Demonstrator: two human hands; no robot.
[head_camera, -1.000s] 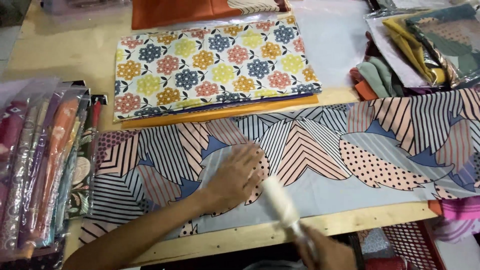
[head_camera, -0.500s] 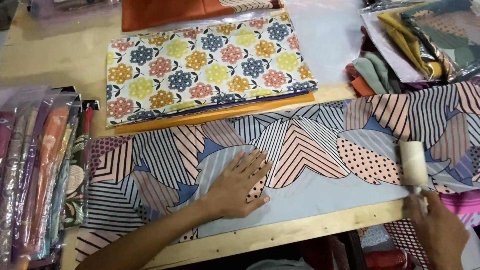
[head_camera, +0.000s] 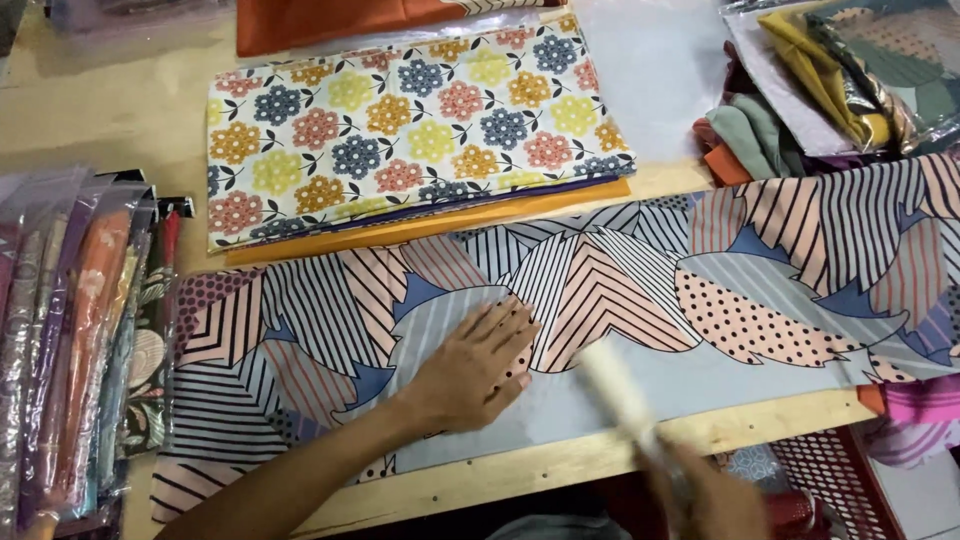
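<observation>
Patterned cloth (head_camera: 620, 290) lay flat along the near edge of the wooden table (head_camera: 110, 120), striped and dotted leaf print. Head view: your left hand (head_camera: 470, 370) was open, palm down, fingers spread, pressing on the cloth near its middle. Your right hand (head_camera: 715, 500) was at the bottom edge, closed around a white roller (head_camera: 620, 390) that was motion-blurred and angled over the cloth. Folded floral fabric (head_camera: 410, 120) sat just behind the cloth. Bagged fabrics (head_camera: 80, 340) were stacked at your left.
</observation>
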